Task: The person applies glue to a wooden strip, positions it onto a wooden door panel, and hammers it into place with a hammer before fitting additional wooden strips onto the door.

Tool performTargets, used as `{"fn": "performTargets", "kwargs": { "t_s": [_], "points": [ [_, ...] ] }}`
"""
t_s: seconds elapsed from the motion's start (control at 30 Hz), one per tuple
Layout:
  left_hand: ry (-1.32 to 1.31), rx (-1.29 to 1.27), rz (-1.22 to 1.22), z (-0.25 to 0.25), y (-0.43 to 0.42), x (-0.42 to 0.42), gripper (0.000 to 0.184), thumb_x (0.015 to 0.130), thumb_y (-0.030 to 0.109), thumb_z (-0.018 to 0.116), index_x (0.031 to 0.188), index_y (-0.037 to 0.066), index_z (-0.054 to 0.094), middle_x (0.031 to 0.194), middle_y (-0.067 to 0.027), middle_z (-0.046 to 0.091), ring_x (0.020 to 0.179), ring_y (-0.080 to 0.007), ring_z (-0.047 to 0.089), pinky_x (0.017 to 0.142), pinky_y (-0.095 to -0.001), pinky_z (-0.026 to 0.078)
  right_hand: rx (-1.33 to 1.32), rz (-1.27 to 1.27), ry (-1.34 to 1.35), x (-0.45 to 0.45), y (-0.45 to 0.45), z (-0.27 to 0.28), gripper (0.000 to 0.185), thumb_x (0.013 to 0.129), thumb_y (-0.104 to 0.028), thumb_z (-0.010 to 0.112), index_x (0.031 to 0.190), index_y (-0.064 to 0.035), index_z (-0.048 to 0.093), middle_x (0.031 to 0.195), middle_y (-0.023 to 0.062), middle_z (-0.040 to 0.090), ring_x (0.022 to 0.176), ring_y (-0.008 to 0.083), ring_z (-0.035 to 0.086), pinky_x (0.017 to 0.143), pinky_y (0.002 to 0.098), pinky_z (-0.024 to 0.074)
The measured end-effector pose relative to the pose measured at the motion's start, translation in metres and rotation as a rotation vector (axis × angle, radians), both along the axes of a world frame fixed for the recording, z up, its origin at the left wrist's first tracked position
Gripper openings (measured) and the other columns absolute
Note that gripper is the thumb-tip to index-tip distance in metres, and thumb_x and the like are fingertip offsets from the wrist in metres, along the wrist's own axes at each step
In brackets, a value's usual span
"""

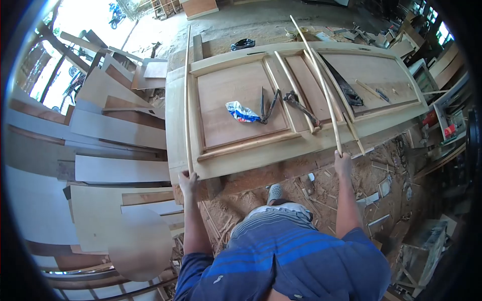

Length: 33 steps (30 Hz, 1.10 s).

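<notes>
My left hand (188, 183) is closed around the near end of a long thin wooden strip (188, 100), which runs away from me along the left end of a panelled wooden door (236, 145). My right hand (343, 164) grips the near end of a second wooden strip (324, 85), slanting across the door's middle. The door lies flat in front of me. On it are a crumpled white and blue plastic packet (242, 112), a dark hinged tool (271, 106), another dark tool (303, 108) and a handsaw (344, 85).
Stacked boards and sheets (120, 168) lean along the left. Wood scraps and sawdust (321, 188) cover the floor around a foot in a clog (274, 192). A black bag (243, 44) sits beyond the door. Frames and offcuts (444, 118) crowd the right.
</notes>
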State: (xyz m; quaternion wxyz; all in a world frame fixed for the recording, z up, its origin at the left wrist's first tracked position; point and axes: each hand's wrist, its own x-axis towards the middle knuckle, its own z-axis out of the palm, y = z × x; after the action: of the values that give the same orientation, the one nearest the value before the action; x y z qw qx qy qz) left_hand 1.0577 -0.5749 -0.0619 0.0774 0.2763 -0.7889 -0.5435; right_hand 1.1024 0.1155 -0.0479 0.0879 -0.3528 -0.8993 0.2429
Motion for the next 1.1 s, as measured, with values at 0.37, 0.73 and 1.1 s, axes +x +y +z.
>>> {"fn": "performTargets", "kwargs": {
  "t_s": [0.37,0.73,1.1],
  "points": [
    [-0.293,0.489,-0.055,0.106,0.089,0.026,0.020,0.105,0.024,0.074,0.096,0.006,0.069,0.074,-0.0016,0.062,0.058,-0.0146,0.062,0.054,-0.0334,0.053,0.008,-0.025,-0.174,-0.052,0.036,-0.002,0.060,0.097,-0.038,0.082,0.141,-0.0020,0.064,0.134,0.0289,0.072,0.130,0.0502,0.065,0.113,0.0573,0.0516],
    [0.029,-0.201,-0.052,0.080,0.148,0.022,0.048,0.113,0.038,0.072,0.086,-0.001,0.069,0.073,0.0018,0.061,0.072,-0.0061,0.052,0.062,-0.0305,0.046,0.103,0.482,0.325,-0.171,-0.033,0.037,0.051,0.097,-0.035,0.082,0.135,-0.0043,0.068,0.127,0.0237,0.073,0.122,0.0436,0.068,0.107,0.0575,0.0529],
    [0.065,-0.138,-0.133,0.095,0.142,0.068,0.036,0.111,0.024,0.074,0.083,0.008,0.058,0.072,0.0085,0.047,0.068,-0.0032,0.039,0.059,-0.0265,0.032,0.155,0.233,0.214,-0.219,-0.017,-0.019,0.039,0.107,-0.031,0.072,0.133,-0.0025,0.067,0.122,0.0242,0.073,0.120,0.0443,0.067,0.099,0.0572,0.0560]
  ]
}}
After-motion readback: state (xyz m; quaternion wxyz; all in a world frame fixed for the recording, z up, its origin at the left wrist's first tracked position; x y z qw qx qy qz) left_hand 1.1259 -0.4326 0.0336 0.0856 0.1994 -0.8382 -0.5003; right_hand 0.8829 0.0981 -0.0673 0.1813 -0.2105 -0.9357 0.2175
